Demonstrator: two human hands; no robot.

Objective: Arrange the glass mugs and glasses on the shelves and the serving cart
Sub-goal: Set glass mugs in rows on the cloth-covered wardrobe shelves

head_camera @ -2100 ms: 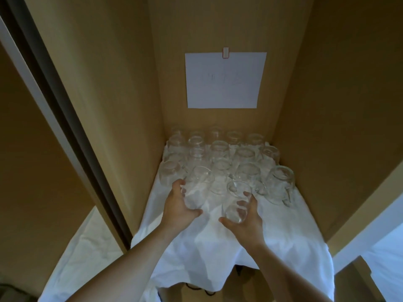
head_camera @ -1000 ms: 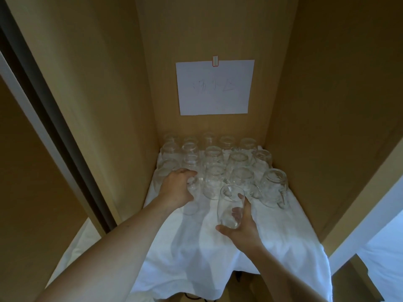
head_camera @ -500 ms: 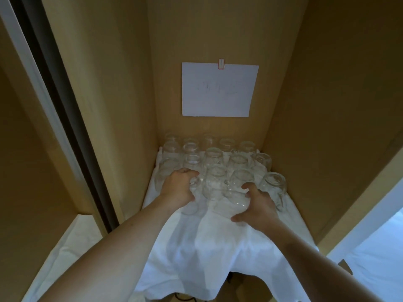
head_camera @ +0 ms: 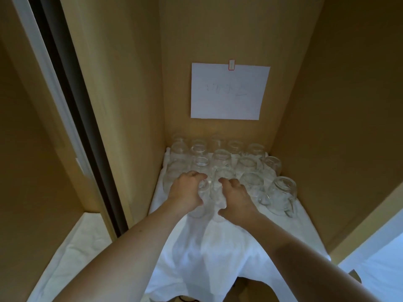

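my left hand (head_camera: pixel 186 194) still curled round a glass (head_camera: pixel 201 198) on the white cloth (head_camera: pixel 207 253), my right hand (head_camera: pixel 236 198) now gripping its glass (head_camera: pixel 218 192) set down beside it, front of the shelf's rows

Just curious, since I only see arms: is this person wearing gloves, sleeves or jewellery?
No. The left hand and right hand are bare, with no gloves. Both forearms are uncovered as far as the picture shows; no sleeve, watch, bracelet or ring is visible.
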